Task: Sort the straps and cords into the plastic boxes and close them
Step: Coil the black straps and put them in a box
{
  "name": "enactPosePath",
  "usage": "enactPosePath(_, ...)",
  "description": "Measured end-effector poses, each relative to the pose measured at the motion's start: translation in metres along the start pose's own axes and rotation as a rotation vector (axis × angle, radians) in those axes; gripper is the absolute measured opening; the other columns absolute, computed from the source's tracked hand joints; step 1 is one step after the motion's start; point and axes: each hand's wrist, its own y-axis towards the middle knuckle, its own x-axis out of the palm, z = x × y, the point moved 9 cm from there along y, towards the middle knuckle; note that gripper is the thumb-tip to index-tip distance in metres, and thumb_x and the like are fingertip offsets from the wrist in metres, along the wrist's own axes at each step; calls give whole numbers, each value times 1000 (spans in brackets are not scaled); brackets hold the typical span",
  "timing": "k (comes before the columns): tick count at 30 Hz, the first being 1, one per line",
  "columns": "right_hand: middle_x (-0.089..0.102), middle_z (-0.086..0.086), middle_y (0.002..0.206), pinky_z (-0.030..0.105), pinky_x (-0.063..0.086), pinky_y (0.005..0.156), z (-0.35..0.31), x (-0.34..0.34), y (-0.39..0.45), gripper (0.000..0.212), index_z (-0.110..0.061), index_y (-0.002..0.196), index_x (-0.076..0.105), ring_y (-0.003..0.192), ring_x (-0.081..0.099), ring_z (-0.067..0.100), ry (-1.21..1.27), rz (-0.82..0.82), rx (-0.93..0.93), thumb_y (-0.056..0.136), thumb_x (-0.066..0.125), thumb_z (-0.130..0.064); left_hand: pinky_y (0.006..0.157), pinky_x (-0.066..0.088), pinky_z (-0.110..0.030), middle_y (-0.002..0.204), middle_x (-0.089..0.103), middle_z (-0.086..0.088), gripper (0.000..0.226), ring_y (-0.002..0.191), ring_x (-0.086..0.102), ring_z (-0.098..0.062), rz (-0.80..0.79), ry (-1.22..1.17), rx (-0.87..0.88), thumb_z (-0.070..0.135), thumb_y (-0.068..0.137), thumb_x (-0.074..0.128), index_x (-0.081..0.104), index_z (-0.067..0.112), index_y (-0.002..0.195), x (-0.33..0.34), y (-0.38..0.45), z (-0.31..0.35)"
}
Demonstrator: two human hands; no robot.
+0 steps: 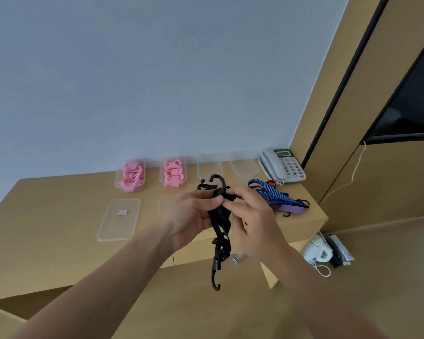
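While both hands, left (194, 214) and right (250, 216), grip the black cord (222, 231), it dangles past the desk edge (198, 261).

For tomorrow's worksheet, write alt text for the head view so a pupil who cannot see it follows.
Both hands, left and right, hold a black hooked cord above a wooden desk. Behind stand two boxes of pink straps, two empty boxes, a lid and a telephone.
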Motion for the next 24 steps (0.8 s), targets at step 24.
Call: enactPosePath(24, 73, 18, 114, 54, 54, 98, 60, 38, -19, 32, -5, 123, 66, 110, 69, 36, 1082, -144, 964, 92, 63, 4, 85, 60, -43, 126, 67, -23, 55, 112, 67, -42, -19, 235, -6, 12, 89, 75, 54, 11, 140, -1, 6, -1)
